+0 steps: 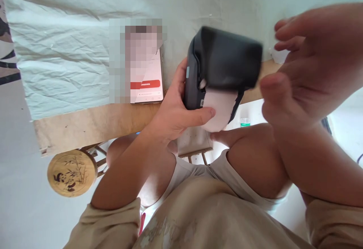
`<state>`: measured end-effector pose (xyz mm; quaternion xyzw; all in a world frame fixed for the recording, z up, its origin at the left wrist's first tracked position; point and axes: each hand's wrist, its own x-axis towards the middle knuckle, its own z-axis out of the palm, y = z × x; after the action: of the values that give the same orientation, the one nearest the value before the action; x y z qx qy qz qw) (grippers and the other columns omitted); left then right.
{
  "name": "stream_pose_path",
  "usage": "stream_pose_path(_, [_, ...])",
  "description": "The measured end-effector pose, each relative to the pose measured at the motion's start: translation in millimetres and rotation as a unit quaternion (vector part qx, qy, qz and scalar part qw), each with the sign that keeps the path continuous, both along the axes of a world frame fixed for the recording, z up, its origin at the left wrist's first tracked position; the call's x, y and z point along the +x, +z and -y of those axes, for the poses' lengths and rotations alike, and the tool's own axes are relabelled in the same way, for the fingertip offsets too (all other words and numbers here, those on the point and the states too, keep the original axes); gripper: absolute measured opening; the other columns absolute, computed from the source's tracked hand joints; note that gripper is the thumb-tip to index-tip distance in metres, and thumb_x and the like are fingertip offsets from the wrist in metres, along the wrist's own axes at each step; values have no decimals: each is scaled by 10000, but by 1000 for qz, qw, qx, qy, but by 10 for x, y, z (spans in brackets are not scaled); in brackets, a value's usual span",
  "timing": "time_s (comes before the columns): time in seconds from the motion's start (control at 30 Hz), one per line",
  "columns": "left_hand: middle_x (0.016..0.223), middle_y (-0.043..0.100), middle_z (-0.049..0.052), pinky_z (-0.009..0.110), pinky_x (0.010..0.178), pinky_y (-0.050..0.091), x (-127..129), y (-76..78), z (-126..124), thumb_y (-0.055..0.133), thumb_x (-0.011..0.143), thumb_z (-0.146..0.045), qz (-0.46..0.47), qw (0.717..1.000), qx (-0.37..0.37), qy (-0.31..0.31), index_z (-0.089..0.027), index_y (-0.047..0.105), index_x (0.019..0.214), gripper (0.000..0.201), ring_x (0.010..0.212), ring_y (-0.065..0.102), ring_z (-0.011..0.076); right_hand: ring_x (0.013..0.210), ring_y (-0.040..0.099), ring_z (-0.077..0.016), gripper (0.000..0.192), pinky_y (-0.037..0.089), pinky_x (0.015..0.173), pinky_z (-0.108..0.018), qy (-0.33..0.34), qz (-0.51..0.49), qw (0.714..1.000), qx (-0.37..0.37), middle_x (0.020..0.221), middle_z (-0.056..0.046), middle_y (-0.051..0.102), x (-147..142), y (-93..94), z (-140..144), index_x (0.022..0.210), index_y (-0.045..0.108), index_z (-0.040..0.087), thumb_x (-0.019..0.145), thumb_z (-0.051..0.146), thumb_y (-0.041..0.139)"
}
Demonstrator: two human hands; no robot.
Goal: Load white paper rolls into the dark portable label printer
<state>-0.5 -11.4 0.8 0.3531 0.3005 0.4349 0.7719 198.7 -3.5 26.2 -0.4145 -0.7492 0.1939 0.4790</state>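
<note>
My left hand is wrapped around a black portable label printer, holding it tilted above the table's front edge. A strip of white paper hangs out below the printer's dark cover, and my left thumb presses on it. To the right of the printer, my right hand is raised with its fingers apart and nothing in them. A gap separates it from the printer. The cover looks blurred, so whether it is fully closed I cannot tell.
A phone with a lit screen, partly pixelated, lies on the pale wrinkled cloth. The wooden table edge runs along the front. A round stool stands below left. Beyond my knee is a bottle with a green label.
</note>
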Motion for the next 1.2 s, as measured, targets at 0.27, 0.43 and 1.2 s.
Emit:
stream_pose_path(0.27, [1045,629,14,225,734,545,72,44,46,745,689,-248,19,999,-4,36,-299,399,1315,717,946,659,159,1146,515,-152,497,517,949,-329,40,-17,996,-72,1242,-16,492,-87,-112,-18,1274,475,273,812,388,619])
stream_pose_path(0.43, [897,612,10,157,592,506,57,64,25,694,759,-369,21,999,-33,15,-236,531,1125,423,751,622,80,1061,517,-109,628,553,925,-292,145,-54,966,-208,1319,-27,387,-98,-92,25,1348,295,310,821,449,607])
stream_pose_path(1.2, [901,685,35,260,812,594,130,36,5,415,894,-549,26,994,-82,71,-183,636,957,432,1085,667,192,1401,345,-243,773,356,1185,-462,125,71,989,-26,1458,-45,351,26,-133,-17,1456,321,314,764,419,649])
